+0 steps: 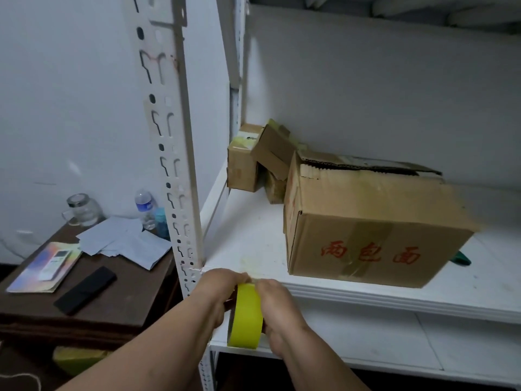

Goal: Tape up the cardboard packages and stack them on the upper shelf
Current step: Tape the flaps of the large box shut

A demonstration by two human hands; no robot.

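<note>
A large box [375,221] was set on the shelf [253,244], with smaller boxes [259,159] piled behind it at the left rear corner. A tape roll [245,317] was held before the shelf edge, between left hand [222,292] and right hand [279,303]. Left of the upright [180,165], papers [124,241] and a bottle [145,207] were laid on the worktop [112,300].

There is one big cardboard box [375,221] on the shelf [248,244], and three small cardboard boxes [265,159] sit behind it. Two hands, the left hand [222,289] and the right hand [277,303], hold one roll of yellow tape [246,314]. On the table [118,294] there is one glass jar [83,208], one water bottle [145,207], one black case [84,289] and one booklet [45,266].
</note>
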